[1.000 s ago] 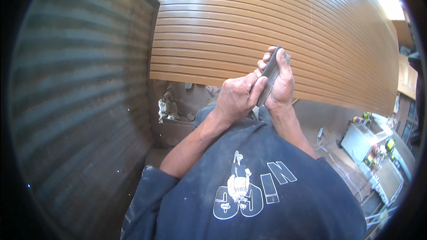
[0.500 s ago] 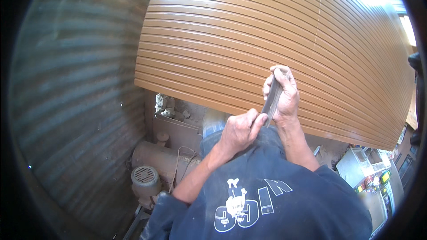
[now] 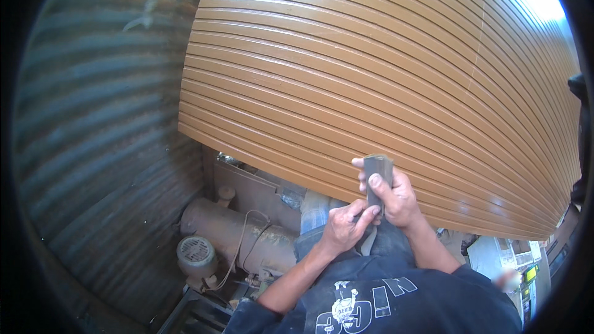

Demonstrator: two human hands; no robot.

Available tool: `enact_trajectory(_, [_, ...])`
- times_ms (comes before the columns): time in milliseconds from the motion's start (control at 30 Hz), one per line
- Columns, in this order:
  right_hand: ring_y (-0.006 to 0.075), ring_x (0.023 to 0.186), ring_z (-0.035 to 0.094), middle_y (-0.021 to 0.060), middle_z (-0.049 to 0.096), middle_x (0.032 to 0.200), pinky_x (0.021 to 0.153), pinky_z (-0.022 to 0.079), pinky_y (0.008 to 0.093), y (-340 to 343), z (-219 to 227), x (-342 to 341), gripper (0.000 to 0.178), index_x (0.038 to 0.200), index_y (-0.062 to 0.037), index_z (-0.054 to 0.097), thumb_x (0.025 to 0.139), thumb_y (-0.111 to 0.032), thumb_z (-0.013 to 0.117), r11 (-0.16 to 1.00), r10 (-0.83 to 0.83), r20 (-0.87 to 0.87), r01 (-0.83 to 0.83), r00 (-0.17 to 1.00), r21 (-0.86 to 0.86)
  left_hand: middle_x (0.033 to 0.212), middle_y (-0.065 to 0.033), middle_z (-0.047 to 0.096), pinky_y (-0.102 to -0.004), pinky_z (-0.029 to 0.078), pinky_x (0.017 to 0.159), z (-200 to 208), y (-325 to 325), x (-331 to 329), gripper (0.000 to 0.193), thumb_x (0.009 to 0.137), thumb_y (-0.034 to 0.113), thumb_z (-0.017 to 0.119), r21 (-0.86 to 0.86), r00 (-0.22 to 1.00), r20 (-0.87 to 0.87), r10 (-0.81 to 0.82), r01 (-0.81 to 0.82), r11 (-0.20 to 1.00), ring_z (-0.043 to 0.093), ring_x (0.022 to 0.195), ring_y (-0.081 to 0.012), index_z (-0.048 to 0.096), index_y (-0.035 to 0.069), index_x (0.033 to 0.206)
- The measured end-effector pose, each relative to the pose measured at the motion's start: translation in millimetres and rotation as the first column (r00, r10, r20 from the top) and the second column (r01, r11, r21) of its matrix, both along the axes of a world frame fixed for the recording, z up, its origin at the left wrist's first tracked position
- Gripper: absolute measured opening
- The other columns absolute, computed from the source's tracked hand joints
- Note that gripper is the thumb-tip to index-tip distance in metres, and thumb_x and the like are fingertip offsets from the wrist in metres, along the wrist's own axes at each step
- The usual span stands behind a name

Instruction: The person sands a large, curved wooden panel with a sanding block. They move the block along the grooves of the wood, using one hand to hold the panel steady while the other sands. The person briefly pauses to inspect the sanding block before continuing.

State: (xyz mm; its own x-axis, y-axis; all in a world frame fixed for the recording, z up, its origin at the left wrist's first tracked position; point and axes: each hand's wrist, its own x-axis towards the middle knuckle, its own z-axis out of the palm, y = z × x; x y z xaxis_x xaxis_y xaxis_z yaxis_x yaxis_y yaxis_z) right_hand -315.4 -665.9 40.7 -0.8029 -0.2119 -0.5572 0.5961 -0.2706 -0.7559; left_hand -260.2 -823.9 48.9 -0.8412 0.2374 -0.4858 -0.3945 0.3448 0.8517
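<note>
My right hand (image 3: pixel 400 199) is wrapped around a narrow grey sanding block (image 3: pixel 378 166), its thumb lying on the front face. The block stands roughly upright in front of my waist and looks covered in sandpaper. My left hand (image 3: pixel 346 229) is closed at its lower end, with thumb and forefinger pinched there. From beneath these fingers hangs a loose pale strip (image 3: pixel 369 242), probably the paper's end. Behind both hands spreads a large brown panel (image 3: pixel 309 86) with parallel grooves. Neither hand appears to touch it.
A corrugated metal wall (image 3: pixel 105 117) rises along the left. Below the panel's left part lie a rusty cylindrical tank (image 3: pixel 216 226) and a motor (image 3: pixel 197 252) with a slotted cover, with a cable (image 3: pixel 238 244) looping beside them. Pale cabinet-like items (image 3: pixel 495 253) stand at the lower right.
Both hands have come lower and nearer my body. The sanding block has turned from slanted and edge-on to upright, showing its broad face. The view has shifted, with more of the tank showing.
</note>
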Motion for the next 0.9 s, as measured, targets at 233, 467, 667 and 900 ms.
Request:
enact_trajectory(233, [0.033, 0.087, 0.072, 0.0121, 0.072, 0.095, 0.077, 0.059, 0.0445, 14, -31, -56, 0.027, 0.107, -0.0061, 0.073, 0.08, -0.002, 0.079, 0.615, 0.529, -0.373, -0.042, 0.762, 0.787, 0.106, -0.0127, 0.081, -0.0409, 0.063, 0.084, -34, -71, -33, 0.028, 0.095, 0.019, 0.082, -0.346, 0.929, -0.356, -0.099, -0.033, 0.938, 0.079, 0.093, -0.0291, 0.078, 0.006, 0.119])
enact_trajectory(467, [0.0306, 0.083, 0.067, 0.0088, 0.068, 0.086, 0.073, 0.056, 0.0427, 12, -47, -74, 0.025, 0.097, -0.0103, 0.076, 0.073, -0.003, 0.081, 0.48, 0.722, -0.386, -0.014, 0.574, 0.877, 0.136, -0.0168, 0.071, -0.045, 0.052, 0.11, -76, -240, -115, 0.034, 0.1, 0.013, 0.074, -0.615, 0.782, -0.62, 0.069, -0.539, 0.575, 0.064, 0.128, -0.0343, 0.071, 0.003, 0.132])
enact_trajectory(667, [0.0292, 0.083, 0.067, 0.0076, 0.073, 0.09, 0.076, 0.053, 0.0417, 10, -48, -75, 0.029, 0.098, -0.0106, 0.078, 0.071, -0.003, 0.081, 0.459, 0.684, -0.339, -0.021, 0.646, 0.888, 0.152, -0.0154, 0.061, -0.0533, 0.036, 0.122, -110, -271, -149, 0.047, 0.101, 0.027, 0.074, -0.626, 0.713, -0.7, -0.042, -0.585, 0.516, 0.05, 0.146, -0.0377, 0.064, 0.007, 0.142])
enact_trajectory(900, [0.027, 0.083, 0.067, 0.005, 0.075, 0.09, 0.077, 0.05, 0.0389, 6, -43, -80, 0.028, 0.097, -0.012, 0.079, 0.07, -0.003, 0.082, 0.446, 0.701, -0.315, -0.048, 0.64, 0.894, 0.155, -0.0117, 0.06, -0.0534, 0.034, 0.122, -115, -275, -146, 0.047, 0.1, 0.03, 0.073, -0.58, 0.701, -0.713, 0.015, -0.602, 0.548, 0.049, 0.147, -0.037, 0.064, 0.011, 0.143])
